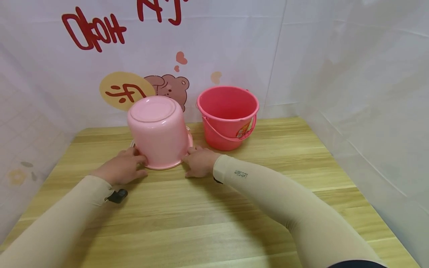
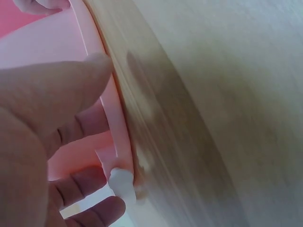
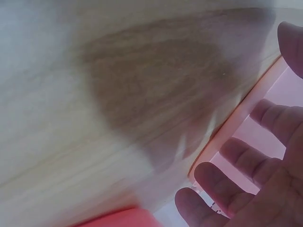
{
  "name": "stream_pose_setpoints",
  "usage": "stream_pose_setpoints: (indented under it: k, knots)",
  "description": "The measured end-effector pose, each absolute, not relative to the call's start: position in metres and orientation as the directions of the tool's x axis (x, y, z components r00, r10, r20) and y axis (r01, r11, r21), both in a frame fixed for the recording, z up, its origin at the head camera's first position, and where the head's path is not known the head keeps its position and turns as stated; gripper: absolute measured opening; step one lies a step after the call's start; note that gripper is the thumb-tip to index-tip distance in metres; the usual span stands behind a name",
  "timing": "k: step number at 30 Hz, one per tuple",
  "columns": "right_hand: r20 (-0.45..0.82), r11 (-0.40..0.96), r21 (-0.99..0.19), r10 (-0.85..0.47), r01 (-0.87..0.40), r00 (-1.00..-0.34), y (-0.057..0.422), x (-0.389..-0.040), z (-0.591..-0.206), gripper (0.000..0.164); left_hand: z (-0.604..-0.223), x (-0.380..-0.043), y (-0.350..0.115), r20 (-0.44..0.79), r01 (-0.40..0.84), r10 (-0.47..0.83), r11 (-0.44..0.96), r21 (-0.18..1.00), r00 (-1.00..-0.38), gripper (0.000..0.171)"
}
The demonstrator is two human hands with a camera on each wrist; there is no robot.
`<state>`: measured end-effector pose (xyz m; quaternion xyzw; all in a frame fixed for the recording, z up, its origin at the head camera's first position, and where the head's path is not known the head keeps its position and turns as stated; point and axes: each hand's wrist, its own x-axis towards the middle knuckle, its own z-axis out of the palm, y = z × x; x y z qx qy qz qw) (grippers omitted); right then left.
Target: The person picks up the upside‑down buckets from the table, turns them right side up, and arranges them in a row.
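A pale pink bucket (image 1: 159, 139) stands upside down on the wooden table, its round base facing up. My left hand (image 1: 122, 167) is at its left side, low by the rim (image 2: 112, 104). In the left wrist view the thumb lies across that rim, and the other fingers reach along the wall near a white handle end (image 2: 122, 183). On the opposite side my right hand (image 1: 201, 162) rests beside the lower wall, fingers spread and loosely bent in the right wrist view, the thumb apart from them.
Just right of the upturned bucket stands a deeper pink bucket (image 1: 216, 134), upright, its handle (image 1: 231, 139) hanging at the front. A white printed cloth (image 1: 234, 44) rises behind the table (image 1: 187, 223), with white sheets along both sides.
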<state>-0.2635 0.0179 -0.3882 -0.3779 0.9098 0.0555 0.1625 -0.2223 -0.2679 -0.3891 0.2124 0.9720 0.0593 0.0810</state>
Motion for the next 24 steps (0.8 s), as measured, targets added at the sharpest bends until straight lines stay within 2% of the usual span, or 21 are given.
stream_pose_setpoints:
  k: [6, 24]
  knots:
    - [-0.335, 0.712, -0.028, -0.668, -0.702, -0.664, 0.0160, -0.2626, -0.3875, 0.064, -0.3869, -0.2200, -0.2693, -0.138, 0.388, 0.411, 0.906, 0.166, -0.901, 0.024]
    - [-0.197, 0.693, -0.060, -0.714, -0.718, -0.672, 0.0138, -0.2667, -0.3915, 0.038, -0.3849, -0.2173, -0.2736, -0.129, 0.311, 0.328, 0.941, 0.131, -0.936, 0.039]
